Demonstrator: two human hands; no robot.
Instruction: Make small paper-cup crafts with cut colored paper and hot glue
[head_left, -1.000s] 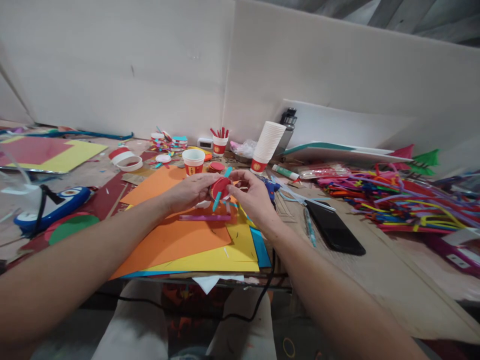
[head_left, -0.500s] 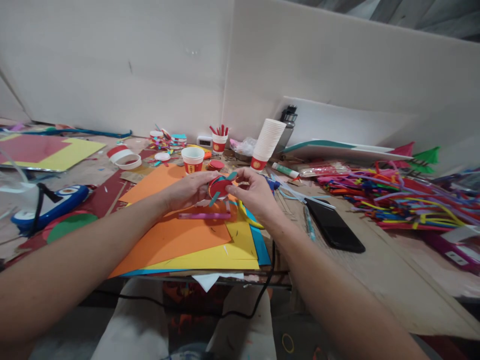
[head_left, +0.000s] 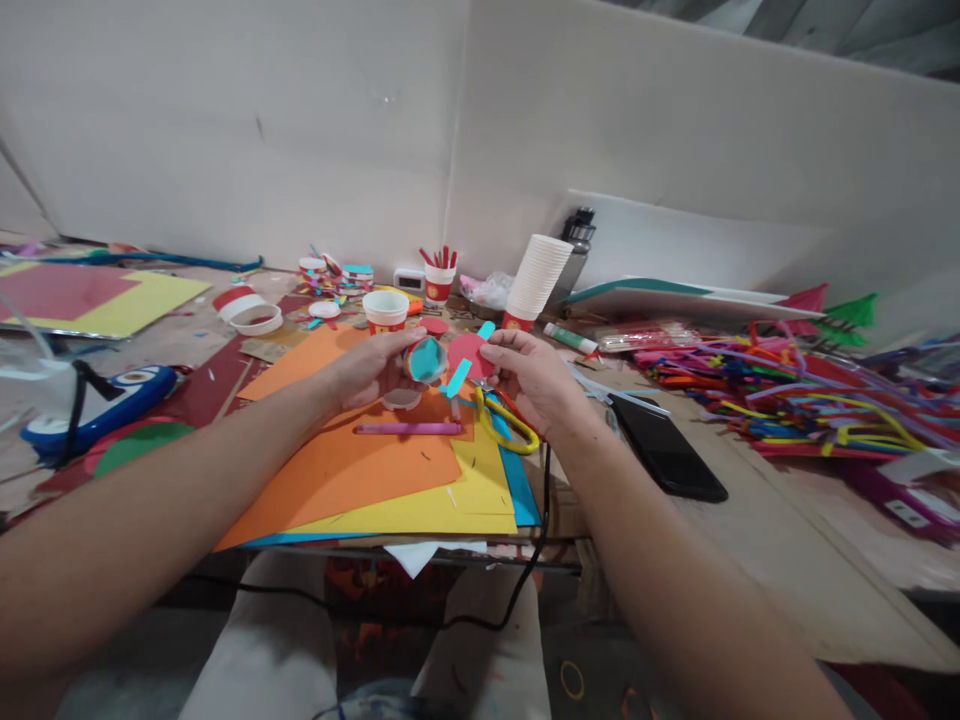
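Note:
My left hand is closed around a small round cup piece with teal inside, its opening turned toward me. Between the thumb and fingers of my right hand is a red paper disc with teal strips on it. The disc and the cup piece are side by side, above the orange paper. Yellow-handled scissors lie just below my right hand. A pink-purple pen lies on the orange paper under both hands.
A white paper cup stands behind my left hand, a tilted stack of cups behind my right. To the right are a black phone, a glue stick and a heap of colourful pipe cleaners. A black cable hangs over the table edge.
My right hand has moved right with the red disc, away from the cup piece in my left hand. The cup piece's teal inside now shows, and the scissors are more visible.

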